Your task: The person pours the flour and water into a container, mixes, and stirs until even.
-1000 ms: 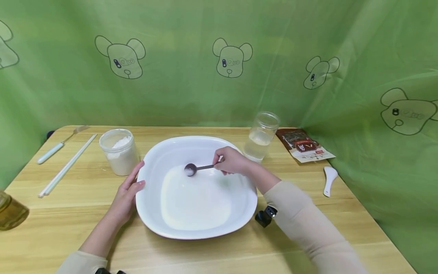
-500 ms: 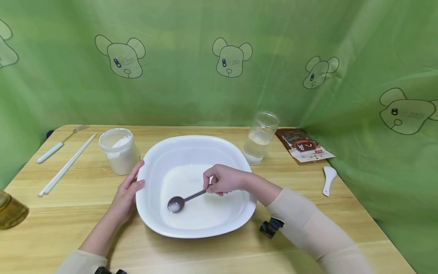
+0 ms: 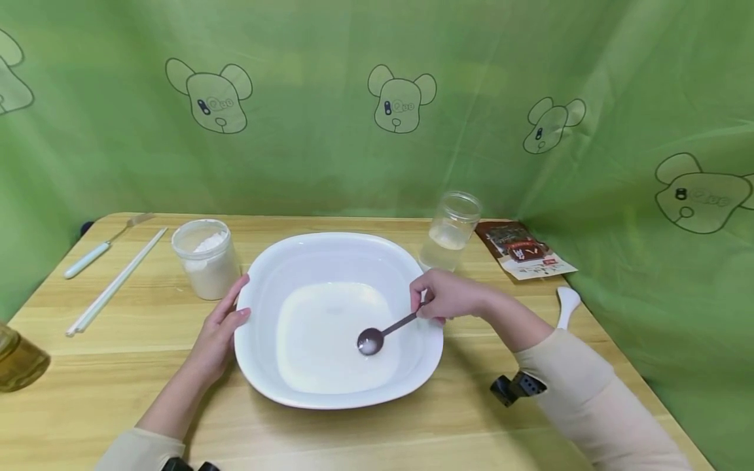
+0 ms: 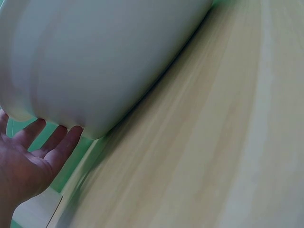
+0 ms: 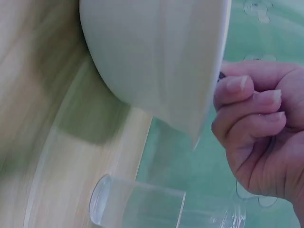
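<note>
A large white basin (image 3: 336,252) stands on the wooden table, its floor looking brighter and milky white inside. My left hand (image 3: 215,333) steadies its left side, thumb and index fingertips at the rim. In the left wrist view, that hand's extended fingers (image 4: 64,142) press against the outer wall. Over the basin's right rim, my right hand (image 3: 448,294) pinches the handle of a dark spoon (image 3: 400,322). The spoon's round bowl, with something whitish in it, is low inside the basin. From the right wrist view, curled fingers (image 5: 247,107) show and the basin wall hides most of the spoon.
A jar of white powder (image 3: 209,271) stands left of the basin, near two pale sticks (image 3: 114,284) and a blue-handled fork (image 3: 88,260). Behind the right hand are a glass jar of clear liquid (image 3: 444,239), a brown packet (image 3: 521,248) and a white spoon (image 3: 567,301). An amber jar (image 3: 22,360) lies far left.
My right hand has swept the spoon from the basin's back toward its front left, then across to the right side. The left hand and basin have stayed in place.
</note>
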`<state>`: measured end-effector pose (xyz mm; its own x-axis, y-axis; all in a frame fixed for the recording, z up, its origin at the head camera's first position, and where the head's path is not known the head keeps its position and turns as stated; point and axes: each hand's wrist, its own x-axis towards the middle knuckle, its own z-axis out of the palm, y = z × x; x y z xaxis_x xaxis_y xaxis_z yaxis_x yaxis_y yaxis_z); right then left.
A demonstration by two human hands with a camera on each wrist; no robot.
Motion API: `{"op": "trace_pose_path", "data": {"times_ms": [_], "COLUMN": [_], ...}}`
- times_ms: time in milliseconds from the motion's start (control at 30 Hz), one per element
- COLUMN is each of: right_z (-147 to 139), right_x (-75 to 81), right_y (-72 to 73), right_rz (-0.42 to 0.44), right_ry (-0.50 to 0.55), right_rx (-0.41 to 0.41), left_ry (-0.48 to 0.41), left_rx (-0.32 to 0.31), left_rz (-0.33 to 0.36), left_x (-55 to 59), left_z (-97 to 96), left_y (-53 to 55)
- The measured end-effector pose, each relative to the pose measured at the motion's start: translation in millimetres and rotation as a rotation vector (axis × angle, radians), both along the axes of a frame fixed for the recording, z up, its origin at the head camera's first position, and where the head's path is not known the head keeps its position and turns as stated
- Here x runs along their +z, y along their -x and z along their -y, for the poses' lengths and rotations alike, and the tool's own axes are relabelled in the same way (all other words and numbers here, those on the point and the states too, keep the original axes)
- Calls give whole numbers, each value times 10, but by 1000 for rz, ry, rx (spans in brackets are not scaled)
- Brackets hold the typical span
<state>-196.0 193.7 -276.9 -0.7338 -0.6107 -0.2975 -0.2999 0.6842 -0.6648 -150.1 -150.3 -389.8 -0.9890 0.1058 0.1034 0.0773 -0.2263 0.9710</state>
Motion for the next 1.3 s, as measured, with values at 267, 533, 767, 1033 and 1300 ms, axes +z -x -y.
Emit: {"op": "trace_pose_path", "data": {"times_ms": [267,533,767,1033,1300], "right_z": [80,486,798,719,319], "right_x": [-79,-285,-385,-293,-70], "right_y": [221,374,247,7,-85], "right_rz": [-145,-128,29,158,91], "right_ry": [-36,36,111,71,-31], "right_rx": [-102,-109,-1,157,188], "left_ry": [1,8,11,3,-3], "left_rx": [-1,21,25,9,17], "left_rz": [11,35,11,5,20], "left_x": [5,28,25,22,22], "left_z": [7,7,1,9,6], "left_y": [2,-23,-27,-19,-17]}}
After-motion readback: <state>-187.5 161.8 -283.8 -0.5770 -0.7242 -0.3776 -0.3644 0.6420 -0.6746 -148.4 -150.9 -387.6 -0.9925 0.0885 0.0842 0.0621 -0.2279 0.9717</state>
